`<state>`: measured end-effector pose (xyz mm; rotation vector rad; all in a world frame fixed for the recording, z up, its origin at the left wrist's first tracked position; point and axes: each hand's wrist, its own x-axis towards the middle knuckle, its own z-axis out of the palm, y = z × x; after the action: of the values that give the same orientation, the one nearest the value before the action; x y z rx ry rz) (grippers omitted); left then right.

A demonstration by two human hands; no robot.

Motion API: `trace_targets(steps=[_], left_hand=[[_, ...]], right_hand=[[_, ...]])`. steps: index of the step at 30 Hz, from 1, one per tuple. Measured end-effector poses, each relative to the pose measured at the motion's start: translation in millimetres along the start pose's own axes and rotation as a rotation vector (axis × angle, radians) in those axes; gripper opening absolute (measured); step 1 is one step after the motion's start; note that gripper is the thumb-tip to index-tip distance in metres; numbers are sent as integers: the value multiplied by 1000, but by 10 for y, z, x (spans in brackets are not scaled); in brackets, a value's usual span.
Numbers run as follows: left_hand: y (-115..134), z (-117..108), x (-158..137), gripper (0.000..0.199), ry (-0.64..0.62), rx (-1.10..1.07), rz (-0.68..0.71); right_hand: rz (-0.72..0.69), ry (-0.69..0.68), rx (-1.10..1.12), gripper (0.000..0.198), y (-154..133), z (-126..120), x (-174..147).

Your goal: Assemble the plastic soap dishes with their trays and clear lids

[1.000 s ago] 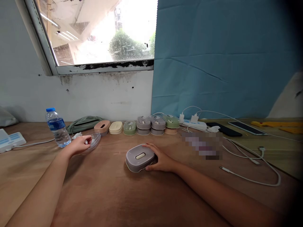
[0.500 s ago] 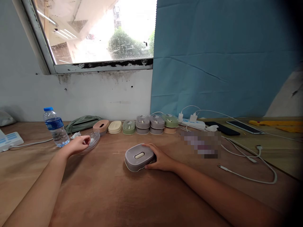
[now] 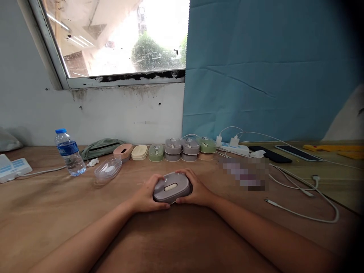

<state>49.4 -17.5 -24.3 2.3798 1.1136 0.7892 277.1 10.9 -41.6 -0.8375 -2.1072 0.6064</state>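
A: What's being held?
B: L hand (image 3: 145, 194) & R hand (image 3: 199, 190) both grip a grey, rounded plastic box (image 3: 179, 182) w/ a cream bar (image 3: 170, 187) on top.
A: Where's it?
B: B/w them, on or just over the brown wooden tbl (image 3: 170, 242), can't tell which. A clear plastic shell (image 3: 108, 169) is off L.
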Motion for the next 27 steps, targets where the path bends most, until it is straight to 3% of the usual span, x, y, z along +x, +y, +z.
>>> trace_targets(steps=[6, 19, 27], left_hand=[[-35, 38, -5, 58, 45, -48, -105], [-6, 7, -20, 35, 61, -196, -147], [-36, 35, -13, 32, 94, -300, -160]], right_hand=[[19, 23, 122, 78, 12, 20, -6], [143, -133, 210, 70, -24, 4, -17], [129, -137, 350, 73, 11, 18, -6]])
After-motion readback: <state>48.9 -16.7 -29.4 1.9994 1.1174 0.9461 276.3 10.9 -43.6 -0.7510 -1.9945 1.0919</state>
